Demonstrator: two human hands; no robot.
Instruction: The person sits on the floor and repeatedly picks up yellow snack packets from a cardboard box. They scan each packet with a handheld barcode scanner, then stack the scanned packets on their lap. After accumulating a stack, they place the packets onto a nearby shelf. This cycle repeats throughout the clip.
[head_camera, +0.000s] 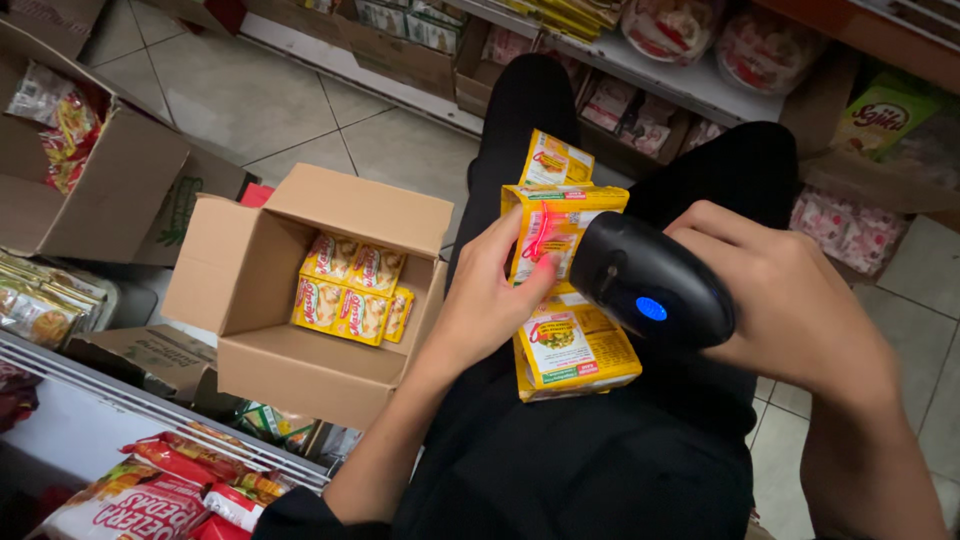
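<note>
Holding strip of three yellow sachets (570, 330), left hand (490, 300) grip closed on it; right hand (790, 300) clasping one black scanner (650, 285); one open carton (300, 290) beside.

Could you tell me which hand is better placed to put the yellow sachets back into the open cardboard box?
Probably the left hand: it already holds the strip of yellow sachets and is on the same side as the cardboard box. The right hand is occupied gripping the black scanner.

a shop: stocked shelves (640, 50), goods cartons (290, 290), handheld scanner (650, 280).
</note>
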